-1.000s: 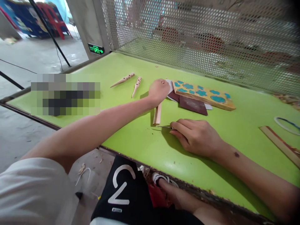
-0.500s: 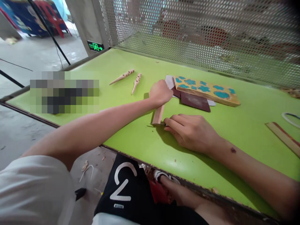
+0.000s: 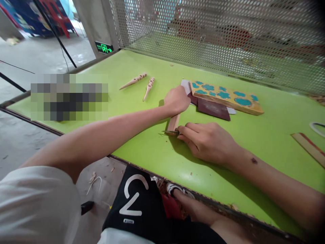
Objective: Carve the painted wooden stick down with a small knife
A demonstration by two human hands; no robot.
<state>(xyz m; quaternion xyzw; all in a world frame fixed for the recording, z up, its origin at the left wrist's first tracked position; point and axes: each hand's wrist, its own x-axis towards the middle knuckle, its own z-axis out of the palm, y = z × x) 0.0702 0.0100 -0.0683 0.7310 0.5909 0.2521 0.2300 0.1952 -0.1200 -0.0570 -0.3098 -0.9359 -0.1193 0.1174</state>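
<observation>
My left hand (image 3: 177, 99) is closed over the far end of a short, pale wooden strip (image 3: 173, 122) and presses it to the green table; its fingers are mostly hidden. In my right hand (image 3: 207, 140) the fingers are pinched on a thin knife (image 3: 169, 132), whose handle is out of sight in the grip. The blade points left and lies across the near end of the strip. Beyond my left hand are dark brown sheets, apparently sandpaper (image 3: 214, 109), under a yellow board (image 3: 227, 101) with turquoise patches.
Two carved, pointed wooden sticks (image 3: 133, 81) lie at the back left of the green table (image 3: 142, 135). A flat wooden strip (image 3: 308, 149) and a white ring (image 3: 317, 128) are at the right. Perforated metal mesh (image 3: 203, 44) stands along the back. A blurred patch covers something at left.
The knife blade has come up over the near end of the wooden strip and shows more clearly. My left hand keeps its hold; the whole view has shifted slightly.
</observation>
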